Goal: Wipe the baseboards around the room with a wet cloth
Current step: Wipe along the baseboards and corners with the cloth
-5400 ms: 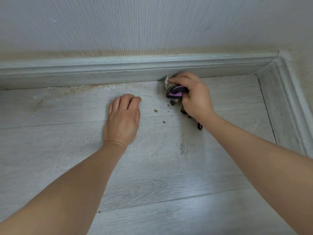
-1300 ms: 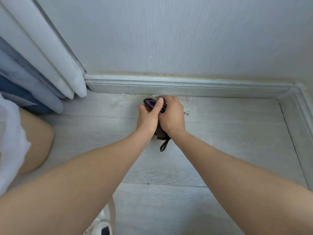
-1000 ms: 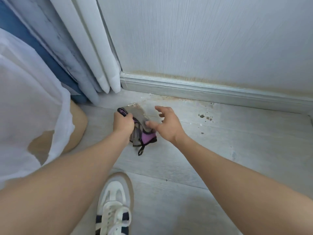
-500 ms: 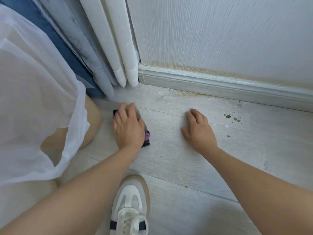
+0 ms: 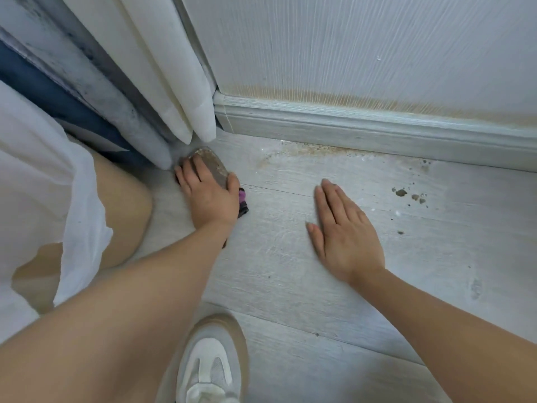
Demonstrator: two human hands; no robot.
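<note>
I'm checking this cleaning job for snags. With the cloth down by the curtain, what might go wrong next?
1. The cloth under the left hand looks soiled and lies close to the pale curtain, so it may smear the hem.
2. Crumbs lie on the floor beyond the right hand; wiping may drag them along.
3. A brown stain runs above the baseboard; a dirty cloth could spread it.

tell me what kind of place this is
Probably a room in a home, seen at floor level: pale wood-look plank floor, a moulded baseboard under a textured wall, and curtains hanging to the floor.
</note>
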